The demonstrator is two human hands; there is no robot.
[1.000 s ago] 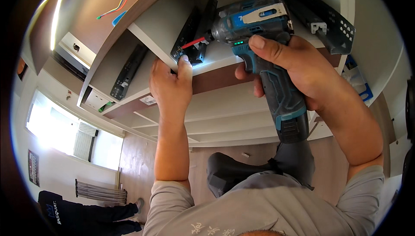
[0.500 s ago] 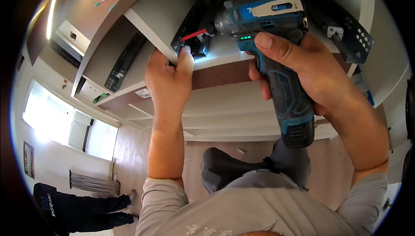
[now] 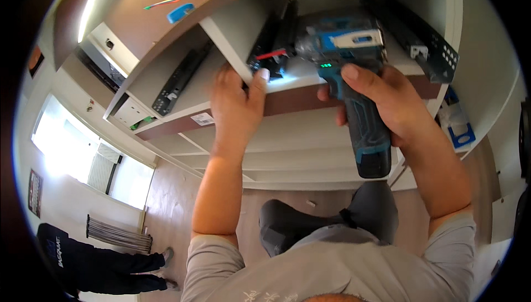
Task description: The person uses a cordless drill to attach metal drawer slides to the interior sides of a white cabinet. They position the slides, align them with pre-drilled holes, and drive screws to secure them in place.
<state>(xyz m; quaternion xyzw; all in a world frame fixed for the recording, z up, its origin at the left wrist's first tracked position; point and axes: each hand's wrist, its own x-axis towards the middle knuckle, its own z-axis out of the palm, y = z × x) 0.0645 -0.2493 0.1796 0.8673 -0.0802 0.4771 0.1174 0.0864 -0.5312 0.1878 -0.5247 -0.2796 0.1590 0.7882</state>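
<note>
A worker's right hand (image 3: 394, 94) holds a blue-and-black power driver (image 3: 340, 45) at the mouth of a pale cabinet (image 3: 453, 22), its grip closed round the handle (image 3: 365, 122), thumb along the back. The left hand (image 3: 238, 97) straddles an upright divider (image 3: 225, 45), thumb beside the front end of a black slide rail (image 3: 268, 37); that grip is partly curled, though whether it clasps panel or rail cannot be told. Work at this rail looks under way, not finished: the red bit (image 3: 271, 55) reaches its front end, but blur hides whether a screw is seated. A second rail (image 3: 180, 81) in the left bay and a third rail (image 3: 431, 50) at right have no hand on them; whether they are fixed is unclear. The bit points left and slightly toward the wearer, facing the divider; the driver's body lies along that crosswise line, handle dropping lapward. The slide rail's long axis runs from the front edge back into the bay.
</note>
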